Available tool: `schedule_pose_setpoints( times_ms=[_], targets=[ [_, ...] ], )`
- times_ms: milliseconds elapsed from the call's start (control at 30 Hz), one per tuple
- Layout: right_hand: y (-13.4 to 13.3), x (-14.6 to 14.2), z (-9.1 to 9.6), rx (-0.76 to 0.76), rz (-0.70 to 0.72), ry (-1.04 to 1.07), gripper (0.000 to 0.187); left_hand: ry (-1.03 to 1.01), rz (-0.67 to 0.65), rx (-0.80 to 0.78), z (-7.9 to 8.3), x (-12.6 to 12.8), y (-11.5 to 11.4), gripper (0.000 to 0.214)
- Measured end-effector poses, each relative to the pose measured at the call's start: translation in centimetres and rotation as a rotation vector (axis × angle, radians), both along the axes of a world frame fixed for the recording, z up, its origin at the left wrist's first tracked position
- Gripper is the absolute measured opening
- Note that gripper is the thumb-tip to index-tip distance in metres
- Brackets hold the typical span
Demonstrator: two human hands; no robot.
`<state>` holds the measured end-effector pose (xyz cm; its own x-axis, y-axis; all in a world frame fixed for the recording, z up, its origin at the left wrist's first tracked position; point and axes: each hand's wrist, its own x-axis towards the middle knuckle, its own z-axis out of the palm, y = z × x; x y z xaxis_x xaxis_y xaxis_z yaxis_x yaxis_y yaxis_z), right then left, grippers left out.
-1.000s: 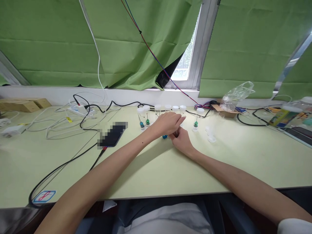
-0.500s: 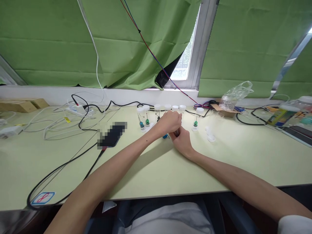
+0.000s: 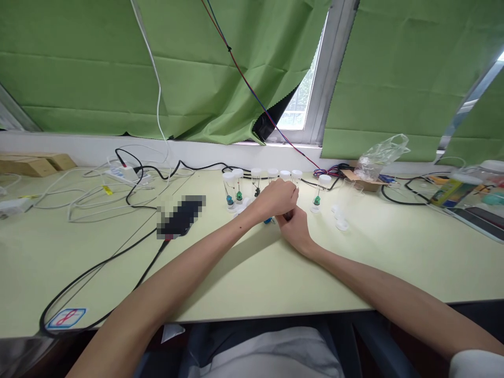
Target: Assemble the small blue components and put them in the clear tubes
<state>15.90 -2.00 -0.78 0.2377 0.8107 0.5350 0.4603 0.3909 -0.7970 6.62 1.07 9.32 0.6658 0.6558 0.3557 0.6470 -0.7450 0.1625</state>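
Note:
My left hand (image 3: 277, 199) is closed, bent over the top of my right hand (image 3: 295, 228), whose fingers are also curled. Between them a small dark item (image 3: 289, 214) shows, mostly hidden, so I cannot tell its kind. A blue piece (image 3: 268, 220) sits just under my left wrist. Behind the hands stand several clear vials with white caps, among them one with a blue piece (image 3: 230, 200), one with a green piece (image 3: 239, 195) and one with a dark piece (image 3: 257, 190). Another green-based vial (image 3: 317, 199) stands upright to the right.
Loose white caps (image 3: 340, 224) lie right of the hands. A phone (image 3: 181, 216), blurred out, lies left with a black cable. White cables and a power strip (image 3: 129, 176) are at back left. A plastic bag (image 3: 380, 157) in a cardboard box (image 3: 364, 182) stands at back right.
Both hands keep almost the same pose, with the left fingers slightly turned over the right ones. The whole view has shifted a little.

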Motion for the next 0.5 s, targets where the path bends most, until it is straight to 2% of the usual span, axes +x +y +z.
schedule_pose_setpoints(
  times_ms=[300,500],
  targets=[
    [0.1,0.2,-0.1,-0.087,0.157,0.098,0.030,0.000,-0.223,0.138,-0.3,-0.7,1.0,0.038],
    [0.2,0.5,-0.2,-0.132,0.269,0.107,0.031,-0.026,-0.333,0.138,-0.6,-1.4,1.5,0.037]
  ],
)
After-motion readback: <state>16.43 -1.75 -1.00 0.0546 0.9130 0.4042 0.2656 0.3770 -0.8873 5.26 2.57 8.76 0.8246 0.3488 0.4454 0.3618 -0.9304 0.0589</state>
